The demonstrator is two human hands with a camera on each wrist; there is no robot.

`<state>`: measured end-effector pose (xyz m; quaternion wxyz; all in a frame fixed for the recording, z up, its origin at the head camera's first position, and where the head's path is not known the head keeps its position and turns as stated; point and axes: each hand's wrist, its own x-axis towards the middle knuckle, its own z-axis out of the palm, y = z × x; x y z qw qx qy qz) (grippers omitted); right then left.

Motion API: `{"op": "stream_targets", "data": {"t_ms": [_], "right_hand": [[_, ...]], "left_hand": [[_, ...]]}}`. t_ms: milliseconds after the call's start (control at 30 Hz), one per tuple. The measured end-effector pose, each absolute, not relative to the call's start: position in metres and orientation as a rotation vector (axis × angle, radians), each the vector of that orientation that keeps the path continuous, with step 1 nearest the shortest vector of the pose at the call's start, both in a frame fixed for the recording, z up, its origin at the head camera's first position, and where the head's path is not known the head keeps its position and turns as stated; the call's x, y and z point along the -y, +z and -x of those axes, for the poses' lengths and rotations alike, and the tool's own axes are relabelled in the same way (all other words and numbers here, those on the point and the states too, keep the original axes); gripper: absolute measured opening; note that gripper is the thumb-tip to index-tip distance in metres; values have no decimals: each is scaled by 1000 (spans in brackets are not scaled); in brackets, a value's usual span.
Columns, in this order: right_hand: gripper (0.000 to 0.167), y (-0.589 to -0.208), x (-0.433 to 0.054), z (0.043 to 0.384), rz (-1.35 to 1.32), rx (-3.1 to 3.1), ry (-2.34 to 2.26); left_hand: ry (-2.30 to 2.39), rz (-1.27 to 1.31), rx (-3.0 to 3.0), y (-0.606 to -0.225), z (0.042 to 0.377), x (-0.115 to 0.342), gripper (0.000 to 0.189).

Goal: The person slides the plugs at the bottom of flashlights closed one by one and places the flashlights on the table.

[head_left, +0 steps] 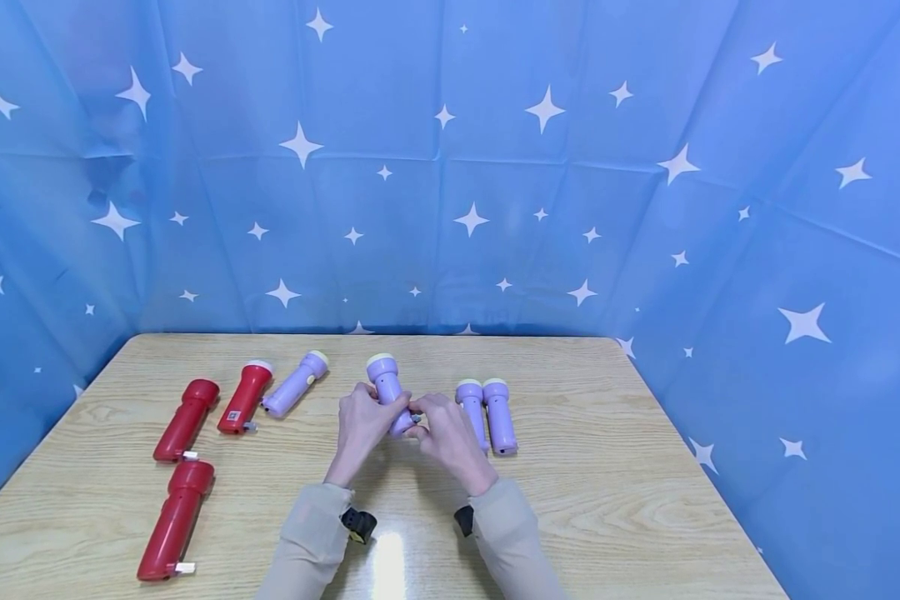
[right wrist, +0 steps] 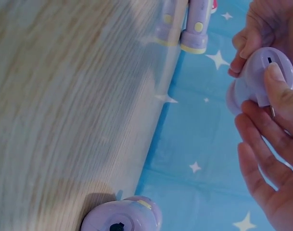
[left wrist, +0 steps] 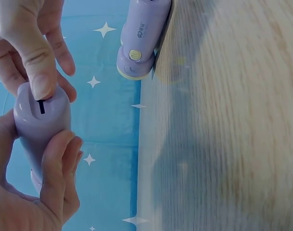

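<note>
A lavender flashlight (head_left: 387,385) with a cream rim is held up between both hands, lamp end away from me. My left hand (head_left: 363,419) grips its body, fingers wrapped around the barrel. My right hand (head_left: 447,429) pinches the near end, thumb on the narrow dark slot (left wrist: 42,106) and index finger against the side. Beside these fingers a small grey metal plug (head_left: 416,418) sticks out. In the right wrist view, the other fingers (right wrist: 264,159) of the right hand spread loosely. Right of that hand lie two more lavender flashlights (head_left: 502,418), side by side, one partly hidden by it.
Another lavender flashlight (head_left: 297,383) lies to the left. Farther left are three red flashlights (head_left: 187,421), with pale plugs jutting from their near ends. All lie on the wooden table (head_left: 615,500). A blue star-patterned curtain (head_left: 495,250) hangs behind and along the sides.
</note>
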<state>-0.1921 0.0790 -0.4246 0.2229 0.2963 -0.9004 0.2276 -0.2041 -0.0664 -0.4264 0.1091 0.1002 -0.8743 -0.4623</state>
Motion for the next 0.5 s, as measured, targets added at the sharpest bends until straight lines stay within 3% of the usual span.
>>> {"op": "stream_targets", "data": {"t_ms": [500], "right_hand": [[27,-425,-78,192,-802,2480,619]], "left_hand": [[-1362,-317,2564,-426,204,64,47]]}}
